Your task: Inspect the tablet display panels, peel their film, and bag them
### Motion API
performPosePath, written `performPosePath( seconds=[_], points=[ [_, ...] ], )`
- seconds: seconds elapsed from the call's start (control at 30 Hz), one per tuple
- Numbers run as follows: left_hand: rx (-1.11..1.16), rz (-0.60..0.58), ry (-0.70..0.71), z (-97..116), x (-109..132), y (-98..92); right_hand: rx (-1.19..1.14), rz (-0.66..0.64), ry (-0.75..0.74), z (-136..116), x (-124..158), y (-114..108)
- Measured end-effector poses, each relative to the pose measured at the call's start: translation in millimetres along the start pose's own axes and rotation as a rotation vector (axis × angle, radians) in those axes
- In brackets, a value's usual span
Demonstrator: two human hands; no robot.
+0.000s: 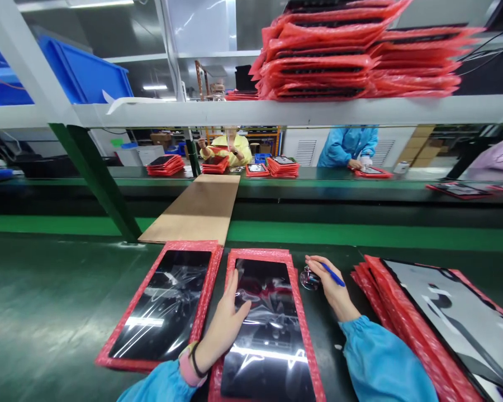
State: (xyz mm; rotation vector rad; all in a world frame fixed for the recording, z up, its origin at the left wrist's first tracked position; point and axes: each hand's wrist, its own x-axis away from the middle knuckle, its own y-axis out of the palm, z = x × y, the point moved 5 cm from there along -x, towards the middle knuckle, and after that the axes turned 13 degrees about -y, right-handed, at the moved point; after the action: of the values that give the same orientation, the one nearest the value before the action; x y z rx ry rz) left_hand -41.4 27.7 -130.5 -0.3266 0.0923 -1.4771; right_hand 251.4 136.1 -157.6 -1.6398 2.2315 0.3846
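My left hand (231,312) lies with its fingers stretched out along the left edge of a dark glossy screen panel (272,329). Under that panel is red bubble wrap (308,346). In my right hand (329,285) is a slim blue pen-like tool (332,274), held slanting between the fingers. My right fingertips are at a small shiny round container (309,278); whether they touch it I cannot tell. To the left lies a second dark screen panel (163,307), also on red wrap. Right of my right arm is a stack topped by a grey-backed panel (456,312).
A cardboard sheet (197,209) bridges to the far bench. Overhead, a white shelf rail (218,114) carries red-wrapped stacks (318,61) and a blue bin (84,72). A green post (94,178) slants at left. Co-workers in yellow (243,148) and blue (339,145) sleeves work opposite.
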Motion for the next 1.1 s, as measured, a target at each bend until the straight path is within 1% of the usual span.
performPosePath(
  seconds=[0.07, 0.1, 0.17, 0.23, 0.27, 0.3, 0.33, 0.4, 0.5, 0.63, 0.77, 0.8, 0.87, 0.93, 1.0, 1.1],
  points=[
    [-0.038, 0.022, 0.039, 1.9, -0.4, -4.1, 0.002, 0.007, 0.003, 0.5, 1.4, -1.5],
    [-0.016, 0.030, 0.028, 0.6, -2.0, -8.1, 0.011, 0.014, -0.005, -1.2, 2.5, -2.2],
    [0.059, 0.021, -0.052, -6.5, -6.9, -18.4, 0.045, 0.045, -0.050, -9.8, 7.4, -3.6],
    [0.115, -0.007, -0.154, -15.0, -10.6, -30.1, 0.084, 0.080, -0.126, -25.3, 17.4, -2.5],
    [0.128, -0.023, -0.195, -18.2, -11.3, -35.7, 0.099, 0.078, -0.164, -34.3, 24.6, 0.3],
    [0.134, -0.044, -0.230, -20.4, -11.1, -40.4, 0.106, 0.052, -0.195, -43.3, 32.9, 5.4],
    [0.144, -0.071, -0.268, -22.1, -10.1, -44.0, 0.105, -0.004, -0.210, -51.1, 41.9, 12.8],
    [0.163, -0.133, -0.345, -23.8, -6.9, -46.8, 0.101, -0.183, -0.224, -63.2, 60.6, 32.5],
    [0.174, -0.202, -0.420, -22.9, -4.3, -43.8, 0.118, -0.394, -0.247, -73.3, 82.8, 57.4],
    [0.134, -0.224, -0.426, -19.3, -9.2, -37.6, 0.122, -0.549, -0.314, -81.4, 93.5, 73.6],
    [0.054, -0.256, -0.390, -9.8, -10.2, -36.3, 0.116, -0.754, -0.339, -86.6, 98.0, 82.6],
    [0.035, -0.276, -0.377, -5.5, -8.3, -36.3, 0.096, -0.775, -0.335, -87.0, 98.2, 83.2],
    [0.008, -0.312, -0.349, 4.5, -2.7, -36.4, 0.058, -0.773, -0.330, -86.3, 97.1, 82.7],
    [-0.008, -0.316, -0.331, 13.7, 3.0, -36.9, 0.017, -0.783, -0.317, -83.7, 96.6, 82.4],
    [-0.016, -0.278, -0.322, 19.0, 5.7, -38.0, -0.020, -0.793, -0.305, -81.2, 96.7, 82.1],
    [-0.008, -0.193, -0.340, 15.1, 1.8, -39.9, -0.063, -0.724, -0.295, -80.8, 95.3, 79.6]
  ],
)
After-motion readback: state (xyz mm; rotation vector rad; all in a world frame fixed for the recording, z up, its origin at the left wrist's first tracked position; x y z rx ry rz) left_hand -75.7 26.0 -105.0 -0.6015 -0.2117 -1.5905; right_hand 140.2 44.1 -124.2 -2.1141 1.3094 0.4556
